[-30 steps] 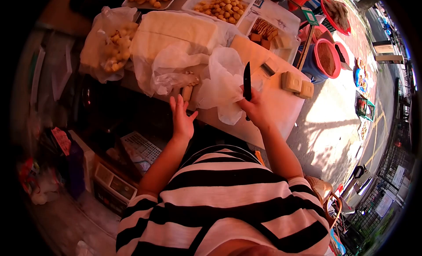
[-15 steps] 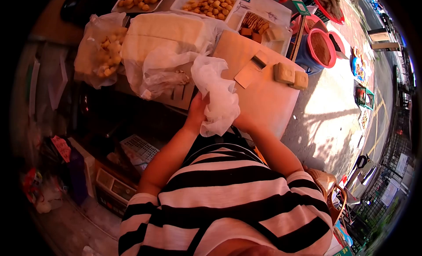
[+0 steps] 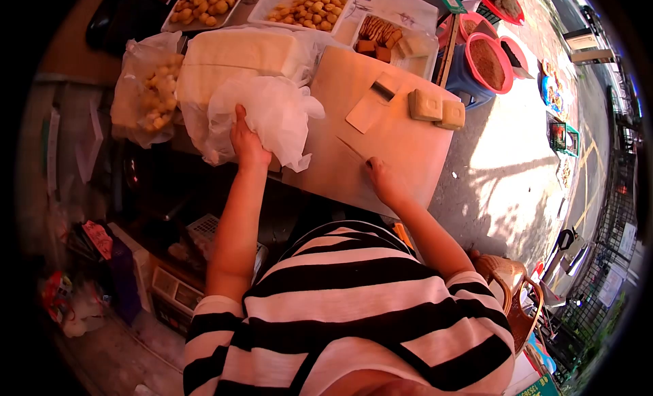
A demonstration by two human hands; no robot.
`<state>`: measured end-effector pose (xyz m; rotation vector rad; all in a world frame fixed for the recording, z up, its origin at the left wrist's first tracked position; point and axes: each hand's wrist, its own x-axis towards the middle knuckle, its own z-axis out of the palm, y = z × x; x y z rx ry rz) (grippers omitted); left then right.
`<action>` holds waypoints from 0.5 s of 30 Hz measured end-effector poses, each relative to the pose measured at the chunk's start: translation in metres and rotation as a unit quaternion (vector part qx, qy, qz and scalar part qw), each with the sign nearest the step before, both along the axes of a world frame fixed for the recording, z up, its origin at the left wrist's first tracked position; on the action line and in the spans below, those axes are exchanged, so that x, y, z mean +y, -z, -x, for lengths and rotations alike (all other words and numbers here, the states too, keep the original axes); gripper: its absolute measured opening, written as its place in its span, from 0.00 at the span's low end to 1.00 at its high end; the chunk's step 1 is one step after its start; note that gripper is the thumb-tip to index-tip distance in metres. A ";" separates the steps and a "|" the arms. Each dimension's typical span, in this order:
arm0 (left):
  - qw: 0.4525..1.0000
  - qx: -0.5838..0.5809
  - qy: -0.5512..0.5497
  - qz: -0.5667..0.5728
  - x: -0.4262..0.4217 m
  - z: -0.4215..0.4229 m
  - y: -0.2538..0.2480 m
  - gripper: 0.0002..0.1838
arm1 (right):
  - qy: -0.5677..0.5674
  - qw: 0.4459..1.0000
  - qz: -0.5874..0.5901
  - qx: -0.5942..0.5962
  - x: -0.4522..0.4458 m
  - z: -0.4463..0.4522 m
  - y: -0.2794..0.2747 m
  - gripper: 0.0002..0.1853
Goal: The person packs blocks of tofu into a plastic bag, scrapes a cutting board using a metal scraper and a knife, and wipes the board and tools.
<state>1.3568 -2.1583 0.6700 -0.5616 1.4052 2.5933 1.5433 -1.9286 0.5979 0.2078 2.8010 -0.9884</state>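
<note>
A crumpled white plastic bag (image 3: 275,113) is in my left hand (image 3: 249,145), close to large pale tofu-like blocks (image 3: 238,52) wrapped in clear plastic. The hand is closed on the bag; some of its fingers are hidden by it. My right hand (image 3: 389,182) is closed around the dark handle of a thin-bladed knife (image 3: 352,149) over the front of the cutting board (image 3: 401,147). Farther back on the board lie a flat rectangular piece (image 3: 367,112) with a dark strip and two beige blocks, one nearer (image 3: 425,105) and one beside it (image 3: 451,115).
A bag of round yellow balls (image 3: 160,100) stands at the left. Behind are trays of fried balls, one at left (image 3: 204,8) and one in the middle (image 3: 309,9), plus a tray of brown pieces (image 3: 381,39). Pink-rimmed tubs (image 3: 486,62) stand right of the board.
My left hand has carried the plastic bag left and forward, toward the wrapped blocks. My right hand, earlier mostly hidden behind the bag, now shows over the board with the knife.
</note>
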 end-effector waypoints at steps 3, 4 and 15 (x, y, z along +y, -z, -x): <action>0.996 0.027 0.010 0.079 0.001 -0.008 -0.030 0.22 | 0.048 0.998 -0.039 0.034 0.019 0.013 0.010 0.14; 0.994 0.039 -0.001 0.102 0.001 -0.012 -0.031 0.21 | 0.038 0.997 -0.037 0.060 0.024 0.022 0.006 0.16; 0.988 0.088 0.017 0.125 0.020 -0.058 -0.043 0.17 | 0.079 0.984 -0.156 0.018 0.111 0.188 -0.015 0.24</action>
